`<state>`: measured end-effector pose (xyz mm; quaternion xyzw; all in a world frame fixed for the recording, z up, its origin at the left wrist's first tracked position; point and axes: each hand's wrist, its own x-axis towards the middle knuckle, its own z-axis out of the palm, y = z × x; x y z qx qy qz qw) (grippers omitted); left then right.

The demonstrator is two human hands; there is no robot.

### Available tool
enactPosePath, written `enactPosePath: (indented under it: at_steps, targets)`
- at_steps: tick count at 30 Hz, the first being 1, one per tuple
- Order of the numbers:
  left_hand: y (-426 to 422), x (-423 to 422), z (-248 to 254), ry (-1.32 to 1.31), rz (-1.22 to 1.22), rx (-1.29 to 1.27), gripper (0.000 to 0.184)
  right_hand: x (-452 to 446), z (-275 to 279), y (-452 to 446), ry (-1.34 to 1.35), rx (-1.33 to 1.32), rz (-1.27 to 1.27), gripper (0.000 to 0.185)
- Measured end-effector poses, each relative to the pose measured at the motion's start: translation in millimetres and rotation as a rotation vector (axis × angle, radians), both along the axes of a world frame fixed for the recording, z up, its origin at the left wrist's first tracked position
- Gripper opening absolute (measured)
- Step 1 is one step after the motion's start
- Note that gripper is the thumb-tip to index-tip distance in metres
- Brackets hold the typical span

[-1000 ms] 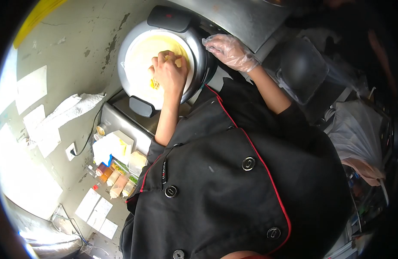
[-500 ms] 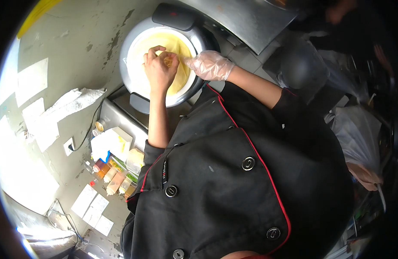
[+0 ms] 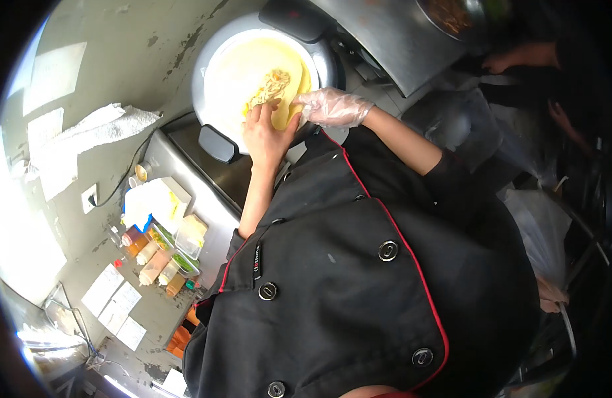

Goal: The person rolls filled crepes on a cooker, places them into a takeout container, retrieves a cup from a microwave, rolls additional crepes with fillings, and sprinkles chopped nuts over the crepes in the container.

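On a pale round plate or pan [image 3: 216,41] with dark handles lie thin yellow pancake-like sheets [image 3: 240,73]. A heap of shredded, noodle-like filling [image 3: 274,85] rests on the top one. My bare left hand [image 3: 269,136] is at the near edge of the filling, its fingers bent over it and the thumb spread away to the right. In a clear plastic glove, my right hand [image 3: 336,108] has its fingertips closed on the right edge of a yellow sheet. The fingertips of both hands are partly hidden.
To the left a steel counter [image 3: 203,229] holds squeeze bottles [image 3: 153,267], food tubs [image 3: 185,263] and a white box [image 3: 173,199]. A steel table [image 3: 392,40] with a bowl [image 3: 455,16] stands at upper right. Another person's hand [image 3: 508,60] shows beyond it.
My left hand has come down and nearer to me, from above the sheets to the filling's edge, uncovering the heap. My right hand stays at the sheet's right edge. The view has shifted slightly.
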<state>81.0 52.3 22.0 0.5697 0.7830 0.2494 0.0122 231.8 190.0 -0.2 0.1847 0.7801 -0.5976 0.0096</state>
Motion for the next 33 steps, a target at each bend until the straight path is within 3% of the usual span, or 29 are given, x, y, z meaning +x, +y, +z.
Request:
enactPosePath:
  at_steps: [4,6,12,15,16,20,23,24,26,28,33]
  targets:
    - [-1,-3,-10,-0.001,0.054,-0.017,0.018,2,14,5,-0.09,-0.071,0.018,0.046]
    - [-1,-8,-8,-0.017,0.048,-0.018,0.013,5,9,4,0.166,0.128,-0.074,0.045]
    - [0,-15,1,-0.032,-0.077,0.057,0.007,-12,24,-1,0.249,1.013,-0.249,0.05]
    - [1,-17,2,0.004,-0.118,0.071,0.007,-35,9,5,0.44,1.137,-0.151,0.042]
    - [0,-16,1,0.017,-0.121,0.095,0.007,-45,-2,4,0.418,1.172,-0.116,0.031]
    - [-5,-6,-6,0.023,-0.056,0.211,0.01,-49,-20,11,0.496,1.107,-0.054,0.018]
    - [-16,-1,-18,-0.001,0.018,0.193,0.025,-48,-32,18,0.53,1.103,-0.064,0.034]
    - [-18,2,-17,-0.011,0.052,0.195,0.029,-49,-21,15,0.539,0.918,-0.148,0.037]
    - [-21,3,-22,-0.031,0.128,0.178,0.036,-51,-21,18,0.575,0.87,-0.204,0.04]
    - [-25,-3,-29,-0.03,0.187,0.124,0.034,-53,-18,17,0.591,0.817,-0.263,0.042]
    - [-44,-19,-31,0.013,0.247,0.026,0.028,-51,-26,23,0.576,0.813,-0.183,0.024]
